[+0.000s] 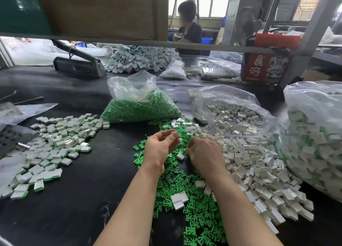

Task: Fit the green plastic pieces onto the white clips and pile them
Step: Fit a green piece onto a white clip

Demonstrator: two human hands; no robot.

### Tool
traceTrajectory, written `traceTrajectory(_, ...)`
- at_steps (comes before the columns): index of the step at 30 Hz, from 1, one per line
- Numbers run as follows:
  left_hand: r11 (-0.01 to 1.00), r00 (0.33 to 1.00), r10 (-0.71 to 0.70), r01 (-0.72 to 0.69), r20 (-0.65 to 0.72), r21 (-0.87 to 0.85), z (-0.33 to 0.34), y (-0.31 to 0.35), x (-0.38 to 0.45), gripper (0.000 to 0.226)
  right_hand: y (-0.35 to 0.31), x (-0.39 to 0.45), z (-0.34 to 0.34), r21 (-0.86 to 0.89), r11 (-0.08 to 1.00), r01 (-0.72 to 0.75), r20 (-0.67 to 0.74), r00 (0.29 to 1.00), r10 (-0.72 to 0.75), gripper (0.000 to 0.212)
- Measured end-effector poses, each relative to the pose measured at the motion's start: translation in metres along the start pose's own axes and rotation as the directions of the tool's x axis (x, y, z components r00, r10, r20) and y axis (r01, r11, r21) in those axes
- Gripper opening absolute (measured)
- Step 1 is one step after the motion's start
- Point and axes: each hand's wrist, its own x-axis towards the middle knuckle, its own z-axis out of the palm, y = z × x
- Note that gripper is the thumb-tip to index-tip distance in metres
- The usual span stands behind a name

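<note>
Both hands over the middle of the black table [92,171], above the loose scatter of green plastic pieces [194,199]. Left hand [159,149] palm-up, fingers loosely curled and part spread, nothing plainly held; perhaps a sliver at the fingertips [174,133], too small to tell. Right hand [205,153] knuckles-up, fingers curled down into the mix of green and white; whether pinching a part, impossible to tell, tips hidden.

White clips [259,168] heaped loose to the right, more in an open clear bag [231,116] farther back. Green stock also in a bag [140,107] at far centre. Finished pile [55,144] well apart on the left, white tops with green edges showing; a large bag [314,144] of similar assembled ones at far right.

Judged by look: parts light, rigid, smooth moulded plastic, apt to skid on the mat and spill when nudged. Green pieces thin and branched, likely best pinched by the stem, prongs left free. Clips boxy, best taken across the flat sides, open slot facing the green piece. Little force needed; alignment probably more critical than grip.
</note>
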Motion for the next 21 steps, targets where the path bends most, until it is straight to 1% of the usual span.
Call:
traceTrajectory(6,0.999,1.0,0.01,-0.01,0.003,0.051,0.0,-0.005,0.002,0.01,0.003,0.001,-0.002,0.055,0.998,-0.041,-0.069,0.997,0.045,0.015)
traceTrajectory(10,0.997,1.0,0.028,-0.029,0.013,0.078,-0.003,-0.006,0.007,0.007,0.005,0.004,-0.005,0.161,0.986,-0.043,-0.135,0.989,0.065,0.016)
traceTrajectory(13,0.99,0.998,0.056,-0.059,0.025,0.129,0.0,-0.006,0.008,0.005,0.005,0.007,-0.01,0.254,0.967,-0.028,-0.154,0.986,0.069,0.013)
traceTrajectory(15,0.986,0.996,0.076,-0.081,0.04,0.147,0.003,-0.007,0.008,0.005,0.005,0.008,-0.014,0.371,0.928,-0.034,-0.144,0.985,0.093,0.01)
traceTrajectory(17,0.985,0.995,0.084,-0.092,0.06,0.147,0.007,-0.008,0.008,0.005,0.006,0.008,-0.016,0.502,0.862,-0.068,-0.123,0.981,0.149,0.009)
traceTrajectory(21,0.988,0.99,0.085,-0.098,0.109,0.123,0.017,-0.008,0.008,0.009,0.008,0.009,-0.017,0.721,0.681,-0.127,-0.071,0.964,0.255,0.006)
